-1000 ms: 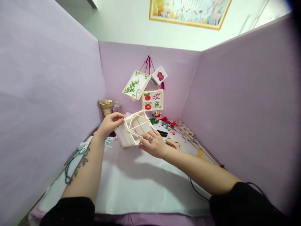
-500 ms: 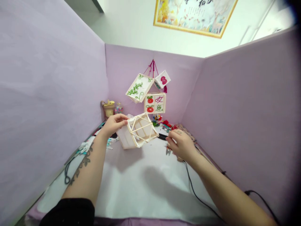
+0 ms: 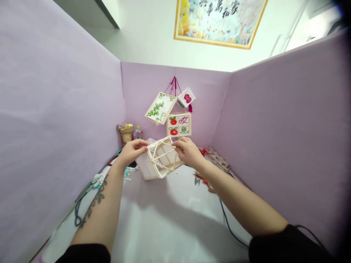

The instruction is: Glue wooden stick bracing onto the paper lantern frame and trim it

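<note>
A box-shaped frame of thin pale sticks with white sheet sides (image 3: 146,166) is held tilted above the table, its latticed face toward me. My left hand (image 3: 133,151) pinches its upper left corner between thumb and fingers. At its right edge, my right hand (image 3: 188,150) touches the sticks with closed fingers; whether it grips the frame or some small thing is hidden. Behind hang a white panel with green vines (image 3: 160,108), a panel with red fruit (image 3: 178,125) and a small white box with a magenta shape (image 3: 187,98).
A tan pot (image 3: 126,134) and a jar of coloured bits (image 3: 137,133) stand at the back left. Pliers (image 3: 197,179) lie right of centre on the white table (image 3: 164,226), near a black cable (image 3: 229,226). Scraps line the left edge, and lilac walls enclose three sides.
My right hand has moved left from beside the pliers to the frame's right edge. My left hand still holds the frame. The view has tilted slightly up.
</note>
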Available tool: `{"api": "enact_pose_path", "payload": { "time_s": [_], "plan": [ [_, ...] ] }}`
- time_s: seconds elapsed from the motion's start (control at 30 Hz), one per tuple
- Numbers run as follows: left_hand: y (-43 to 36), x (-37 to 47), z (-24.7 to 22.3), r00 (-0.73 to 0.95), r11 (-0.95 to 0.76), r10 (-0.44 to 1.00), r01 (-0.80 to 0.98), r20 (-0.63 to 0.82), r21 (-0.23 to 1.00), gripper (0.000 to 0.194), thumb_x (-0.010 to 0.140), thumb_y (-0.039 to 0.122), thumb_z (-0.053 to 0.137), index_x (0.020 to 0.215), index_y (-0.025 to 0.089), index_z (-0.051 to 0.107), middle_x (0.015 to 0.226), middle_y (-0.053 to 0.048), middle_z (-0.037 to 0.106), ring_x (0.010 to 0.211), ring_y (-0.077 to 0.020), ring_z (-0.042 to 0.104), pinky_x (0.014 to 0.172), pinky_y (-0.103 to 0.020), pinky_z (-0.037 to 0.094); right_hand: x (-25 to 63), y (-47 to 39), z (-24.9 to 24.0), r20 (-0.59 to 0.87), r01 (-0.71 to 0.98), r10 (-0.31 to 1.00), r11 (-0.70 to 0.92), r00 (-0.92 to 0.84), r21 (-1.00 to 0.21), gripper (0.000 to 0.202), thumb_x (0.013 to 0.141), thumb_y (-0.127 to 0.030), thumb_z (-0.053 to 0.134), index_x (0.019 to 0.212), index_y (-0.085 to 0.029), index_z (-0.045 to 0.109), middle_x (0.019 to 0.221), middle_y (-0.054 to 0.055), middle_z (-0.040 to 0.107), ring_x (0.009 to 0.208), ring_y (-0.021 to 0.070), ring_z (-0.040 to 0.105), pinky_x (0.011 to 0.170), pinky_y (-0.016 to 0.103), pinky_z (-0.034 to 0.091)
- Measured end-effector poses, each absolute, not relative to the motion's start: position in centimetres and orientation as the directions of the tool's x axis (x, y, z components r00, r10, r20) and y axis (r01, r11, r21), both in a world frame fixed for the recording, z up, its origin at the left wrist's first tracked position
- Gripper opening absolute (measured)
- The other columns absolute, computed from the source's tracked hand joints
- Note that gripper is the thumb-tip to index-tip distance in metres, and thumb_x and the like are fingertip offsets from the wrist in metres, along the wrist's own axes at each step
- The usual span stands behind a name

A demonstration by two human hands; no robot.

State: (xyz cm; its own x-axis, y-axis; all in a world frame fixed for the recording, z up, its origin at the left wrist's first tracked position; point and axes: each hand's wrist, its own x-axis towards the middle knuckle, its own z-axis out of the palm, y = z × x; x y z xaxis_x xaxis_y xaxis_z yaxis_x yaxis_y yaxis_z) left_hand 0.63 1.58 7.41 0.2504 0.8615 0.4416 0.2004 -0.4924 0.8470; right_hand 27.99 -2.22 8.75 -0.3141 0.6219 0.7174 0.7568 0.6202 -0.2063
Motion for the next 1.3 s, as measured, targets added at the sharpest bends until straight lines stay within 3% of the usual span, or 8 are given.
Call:
{"api": "enact_pose_path", "payload": {
  "time_s": [0.1, 0.23, 0.4, 0.5, 0.67, 0.83, 1.1, 1.3],
  "plan": [
    [1.5, 0.6, 7.5, 0.248, -0.486, 0.866, 0.209, 0.434, 0.849, 0.035, 0.069, 0.046, 0.073, 0.089, 0.017, 0.07, 0.078, -0.003, 0.069, 0.071, -0.0178, 0.062, 0.062, -0.026, 0.045, 28.9, -2.3, 8.9, 0.543, 0.834, 0.822, 0.413, -0.169, -0.365, 0.024, 0.083, -0.012, 0.05, 0.096, -0.018, 0.069, 0.098, 0.009, 0.068, 0.087, 0.0208, 0.06, 0.077, 0.031, 0.045],
    [1.4, 0.7, 7.7, 0.246, -0.487, 0.866, 0.22, 0.435, 0.845, 0.035, 0.069, 0.046, 0.073, 0.089, 0.018, 0.07, 0.079, -0.004, 0.069, 0.072, -0.0181, 0.062, 0.062, -0.026, 0.046, 31.0, -4.1, 7.0, 0.303, 0.799, 0.945, 0.273, -0.12, -0.536, 0.021, 0.08, -0.014, 0.051, 0.082, -0.019, 0.071, 0.077, 0.003, 0.07, 0.068, 0.0176, 0.063, 0.062, 0.026, 0.044],
    [1.4, 0.5, 7.7, 0.274, -0.494, 0.859, 0.228, 0.432, 0.839, 0.038, 0.069, 0.048, 0.073, 0.092, 0.017, 0.071, 0.081, -0.005, 0.07, 0.072, -0.018, 0.063, 0.061, -0.025, 0.046, 30.4, -5.4, 3.6, 0.132, 0.437, 0.988, 0.086, 0.077, -0.895, 0.018, 0.083, -0.021, 0.054, 0.094, -0.021, 0.068, 0.072, 0.001, 0.067, 0.055, 0.0137, 0.06, 0.05, 0.023, 0.045],
    [1.2, 0.3, 7.8, 0.287, -0.49, 0.862, 0.257, 0.418, 0.833, 0.043, 0.069, 0.049, 0.073, 0.098, 0.018, 0.072, 0.083, -0.005, 0.072, 0.072, -0.0187, 0.064, 0.061, -0.025, 0.048, 29.1, -5.0, 2.0, 0.03, 0.171, 0.99, 0.006, 0.138, -0.985, 0.017, 0.088, -0.032, 0.055, 0.086, -0.019, 0.064, 0.068, 0.003, 0.066, 0.052, 0.0127, 0.061, 0.049, 0.023, 0.048],
    [0.9, 0.4, 8.2, 0.293, -0.5, 0.857, 0.277, 0.423, 0.821, 0.051, 0.071, 0.052, 0.071, 0.109, 0.018, 0.07, 0.107, -0.01, 0.072, 0.09, -0.0231, 0.066, 0.074, -0.029, 0.052, 28.3, -4.2, 0.2, -0.184, -0.216, 0.98, -0.164, 0.077, -0.963, 0.051, 0.093, -0.06, 0.038, 0.081, -0.016, 0.059, 0.066, 0.009, 0.068, 0.05, 0.0156, 0.064, 0.048, 0.025, 0.051],
    [0.8, 0.2, 8.4, 0.333, -0.541, 0.833, 0.315, 0.442, 0.78, 0.046, 0.074, 0.05, 0.069, 0.105, 0.017, 0.071, 0.105, -0.01, 0.072, 0.091, -0.0234, 0.065, 0.076, -0.03, 0.052, 28.4, -3.8, -0.4, -0.343, -0.481, 0.925, -0.377, -0.161, -0.791, 0.051, 0.1, -0.051, 0.03, 0.076, -0.015, 0.058, 0.059, 0.005, 0.064, 0.049, 0.0114, 0.061, 0.046, 0.02, 0.046],
    [0.3, 0.1, 9.1, 0.45, -0.586, 0.792, 0.372, 0.412, 0.72, 0.03, 0.074, 0.043, 0.066, 0.09, 0.018, 0.074, 0.088, -0.007, 0.071, 0.079, -0.0204, 0.063, 0.067, -0.027, 0.05, 27.9, -3.0, -1.2, -0.29, -0.557, 0.919, -0.393, -0.267, -0.732, 0.036, 0.08, -0.036, 0.066, 0.062, -0.02, 0.04, 0.043, -0.009, 0.038, 0.034, 0.0047, 0.032, 0.034, 0.013, 0.018],
    [-1.0, 0.3, 10.2, 0.416, -0.663, 0.73, 0.238, 0.542, 0.71, 0.023, 0.076, 0.041, 0.068, 0.082, 0.02, 0.074, 0.088, -0.006, 0.069, 0.08, -0.0185, 0.061, 0.065, -0.026, 0.046, 28.2, -4.1, -0.6, -0.186, -0.553, 0.946, -0.307, -0.266, -0.774, 0.026, 0.073, -0.029, 0.07, 0.063, -0.019, 0.047, 0.045, -0.008, 0.041, 0.038, 0.0049, 0.034, 0.035, 0.014, 0.023]
  ]
}}
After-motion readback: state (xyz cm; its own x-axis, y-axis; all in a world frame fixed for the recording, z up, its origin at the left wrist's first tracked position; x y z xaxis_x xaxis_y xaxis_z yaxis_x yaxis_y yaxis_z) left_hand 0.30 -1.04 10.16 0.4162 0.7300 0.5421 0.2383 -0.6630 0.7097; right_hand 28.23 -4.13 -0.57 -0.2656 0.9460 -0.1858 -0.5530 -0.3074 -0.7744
